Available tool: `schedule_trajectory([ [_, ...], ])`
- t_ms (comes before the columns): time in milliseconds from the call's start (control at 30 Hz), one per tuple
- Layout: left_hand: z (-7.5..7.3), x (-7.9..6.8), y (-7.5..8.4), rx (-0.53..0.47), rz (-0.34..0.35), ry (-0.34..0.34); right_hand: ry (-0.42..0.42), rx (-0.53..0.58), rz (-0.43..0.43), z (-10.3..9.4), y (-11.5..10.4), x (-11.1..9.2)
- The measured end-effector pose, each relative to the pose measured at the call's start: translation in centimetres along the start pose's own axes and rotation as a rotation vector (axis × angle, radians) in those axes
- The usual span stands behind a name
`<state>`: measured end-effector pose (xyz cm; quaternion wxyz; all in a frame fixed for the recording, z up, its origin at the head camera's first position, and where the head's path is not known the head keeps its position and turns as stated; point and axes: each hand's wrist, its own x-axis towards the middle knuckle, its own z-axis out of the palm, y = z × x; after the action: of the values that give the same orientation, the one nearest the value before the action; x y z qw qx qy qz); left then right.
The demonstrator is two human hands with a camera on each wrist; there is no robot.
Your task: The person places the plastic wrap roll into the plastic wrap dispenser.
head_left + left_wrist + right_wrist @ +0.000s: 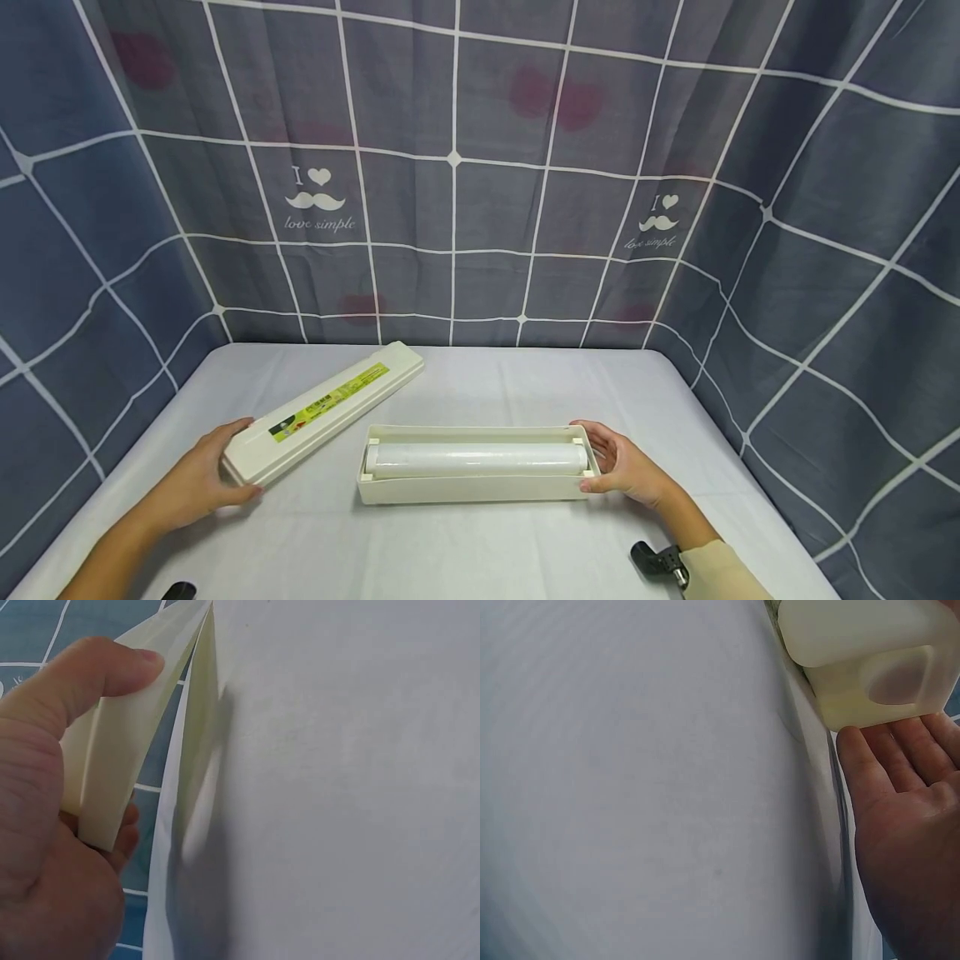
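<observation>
A long cream cling film box lies on the table without its lid, and a white film roll rests lengthwise inside it. At the box's right end, my right hand holds it, thumb at the front corner and fingers toward the back. My left hand grips the near end of the cream lid, which slants away to the right and carries a green printed label. In the left wrist view the thumb presses on the lid's side.
White cloth covers the table. A dark grey checked curtain closes off the back and both sides. Near the right wrist a black strap-on device shows, and another dark piece appears at the bottom edge on the left.
</observation>
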<state>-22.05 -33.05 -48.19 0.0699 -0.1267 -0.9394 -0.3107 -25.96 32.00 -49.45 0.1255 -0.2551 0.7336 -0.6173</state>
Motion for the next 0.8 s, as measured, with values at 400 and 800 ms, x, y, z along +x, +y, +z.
schedule_trajectory([
  [400, 0.3, -0.4, 0.0, -0.062, 0.016, 0.121, -0.005, 0.004, 0.006, 0.1, -0.3, 0.0],
  [800, 0.4, -0.8, 1.0, -0.088, -0.028, 0.182, -0.008, 0.013, 0.007, 0.1, -0.3, 0.0],
])
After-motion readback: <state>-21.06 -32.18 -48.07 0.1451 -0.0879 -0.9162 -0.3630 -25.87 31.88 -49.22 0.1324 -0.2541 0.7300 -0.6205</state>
